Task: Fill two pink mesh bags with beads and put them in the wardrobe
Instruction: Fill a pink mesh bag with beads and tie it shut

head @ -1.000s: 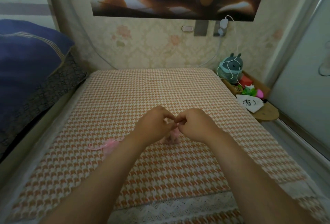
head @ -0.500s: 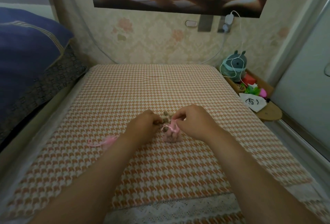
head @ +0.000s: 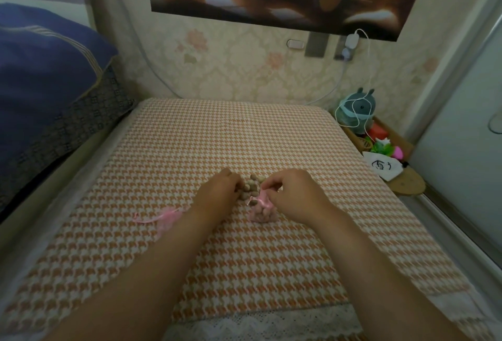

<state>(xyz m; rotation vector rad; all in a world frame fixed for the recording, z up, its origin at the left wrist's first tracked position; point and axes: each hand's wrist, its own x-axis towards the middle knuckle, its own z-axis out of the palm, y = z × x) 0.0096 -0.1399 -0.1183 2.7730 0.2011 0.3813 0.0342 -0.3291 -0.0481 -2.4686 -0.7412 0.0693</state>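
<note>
A pink mesh bag [head: 261, 211] partly filled with brown beads sits upright on the orange-and-white checked cloth [head: 231, 134]. My right hand [head: 292, 194] pinches its open rim from the right. Just behind the bag lies a small heap of loose brown beads [head: 251, 187]. My left hand [head: 218, 191] rests on the left edge of that heap, fingers curled on some beads; how many it holds is hidden. A second pink mesh bag [head: 165, 217], flat and empty-looking with its ribbon spread out, lies to the left, beside my left forearm.
A dark blue bedding pile [head: 46, 82] rises along the left. At the right stand a small wooden shelf with a teal plush toy [head: 358, 109], a white cable, small colourful items and a white pouch [head: 381, 166]. A pale sliding door panel [head: 461, 128] stands at far right.
My hands have come apart from the bag's top. The left hand has moved left and back onto the bead heap, which now shows. The right hand keeps hold of the bag's rim.
</note>
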